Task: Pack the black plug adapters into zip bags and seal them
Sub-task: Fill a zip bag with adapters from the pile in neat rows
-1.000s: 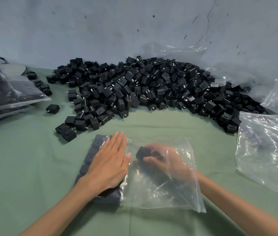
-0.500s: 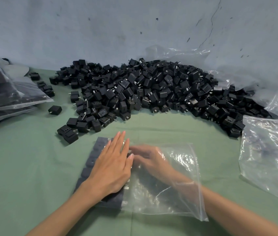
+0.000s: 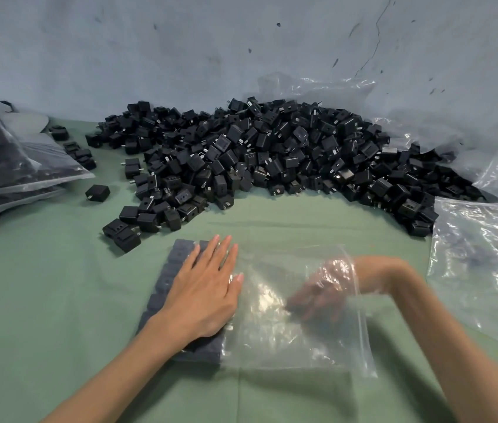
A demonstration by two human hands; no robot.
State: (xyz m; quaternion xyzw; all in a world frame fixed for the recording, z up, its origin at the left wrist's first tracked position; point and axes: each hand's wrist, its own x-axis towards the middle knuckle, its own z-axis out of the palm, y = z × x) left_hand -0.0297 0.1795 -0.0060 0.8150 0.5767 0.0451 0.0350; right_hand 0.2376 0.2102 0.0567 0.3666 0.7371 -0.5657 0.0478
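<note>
A clear zip bag lies flat on the green cloth in front of me, its mouth to the right. Black plug adapters are lined up in rows in its left end. My left hand presses flat on those rows through the plastic, fingers straight. My right hand is inside the bag near its mouth. It is blurred behind the film, its fingers loosely extended, with no adapter visible in them. A big heap of loose black adapters lies against the wall beyond the bag.
Filled bags are stacked at the far left. Empty clear bags lie at the right, and more crumpled plastic sits behind the heap. A few stray adapters sit between the stack and the heap. Green cloth covers the table.
My right hand carried an adapter into the bag, set it beside the rows near my left hand, then drew back right toward the bag's mouth. My left hand stayed pressed in place.
</note>
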